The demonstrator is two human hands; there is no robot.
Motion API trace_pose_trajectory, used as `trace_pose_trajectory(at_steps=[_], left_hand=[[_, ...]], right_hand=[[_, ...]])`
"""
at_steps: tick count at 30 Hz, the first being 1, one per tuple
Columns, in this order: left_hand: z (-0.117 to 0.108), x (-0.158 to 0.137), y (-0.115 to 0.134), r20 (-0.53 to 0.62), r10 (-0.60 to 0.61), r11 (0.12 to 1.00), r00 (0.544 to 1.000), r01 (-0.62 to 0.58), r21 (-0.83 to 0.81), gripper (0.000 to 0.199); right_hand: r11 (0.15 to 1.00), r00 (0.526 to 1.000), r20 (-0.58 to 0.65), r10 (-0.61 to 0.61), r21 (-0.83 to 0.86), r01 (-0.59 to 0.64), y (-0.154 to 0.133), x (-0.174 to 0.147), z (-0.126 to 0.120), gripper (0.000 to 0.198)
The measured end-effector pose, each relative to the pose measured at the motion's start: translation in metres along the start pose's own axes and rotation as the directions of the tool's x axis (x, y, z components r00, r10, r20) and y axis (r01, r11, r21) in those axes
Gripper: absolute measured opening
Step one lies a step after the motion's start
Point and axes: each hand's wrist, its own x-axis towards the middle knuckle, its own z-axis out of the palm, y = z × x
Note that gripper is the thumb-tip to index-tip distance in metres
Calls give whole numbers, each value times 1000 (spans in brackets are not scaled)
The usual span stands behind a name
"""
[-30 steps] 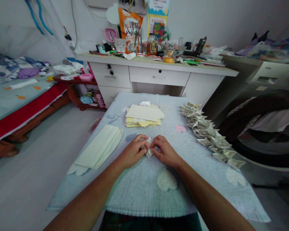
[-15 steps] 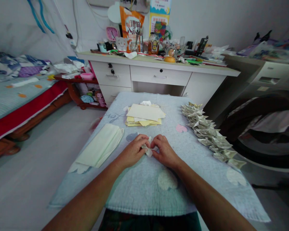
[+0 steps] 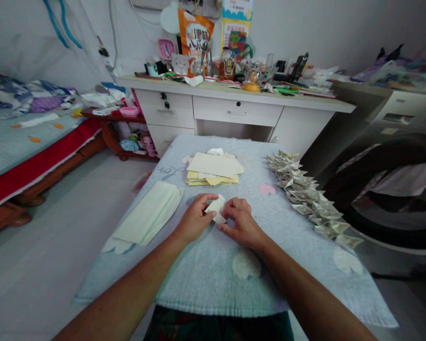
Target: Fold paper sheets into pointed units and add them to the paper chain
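A small piece of folded white paper (image 3: 217,207) is between my hands, above the middle of the cloth-covered table (image 3: 213,274). My left hand (image 3: 199,215) pinches its left side, thumb below and fingers on top. At its right edge my right hand (image 3: 239,218) grips it with curled fingers and the thumb underneath. Beyond my hands lies a stack of cream and yellow paper sheets (image 3: 216,164). Left of my left hand rests a pale green folded sheaf of paper (image 3: 149,213). Rows of folded paper pieces (image 3: 305,194) with pointed tips run along the right side.
Behind the table stands a white desk (image 3: 237,109) crowded with a snack bag (image 3: 193,40), a jar (image 3: 227,64) and a pink clock (image 3: 166,49). A bed (image 3: 31,156) is at the left. To the right is a front-loading washing machine (image 3: 394,142).
The paper between my hands has gone from a crumpled-looking, narrow form to a flatter, wider diamond shape. My left fingers have shifted slightly up and apart from the thumb.
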Motion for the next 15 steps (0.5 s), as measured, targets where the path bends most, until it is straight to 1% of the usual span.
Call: trace_pose_trajectory(at_steps=[2,4,5,9,11,15], left_hand=[[2,1,-1,-15,-60,988,998,57,-145,54],[4,2,-3,-35,-77,970,996,67,-235,63],[4,3,-3,-25,-79,965,997,70,-253,62],[4,3,-4,66,-113,974,991,124,-192,36],[5,3,-3,53,-138,973,989,146,-180,35],[7,3,-2,16,-137,958,990,137,-250,37]], right_hand=[[1000,997,-71,15,-26,-17,1,1,2,11],[999,991,-132,21,-33,-26,1,1,4,9],[999,988,-155,22,-31,-27,1,2,4,9],[999,977,-213,8,-29,-15,1,2,3,12],[999,972,-236,-2,-39,-7,1,1,2,15],[999,966,-256,22,-23,-29,0,1,4,16]])
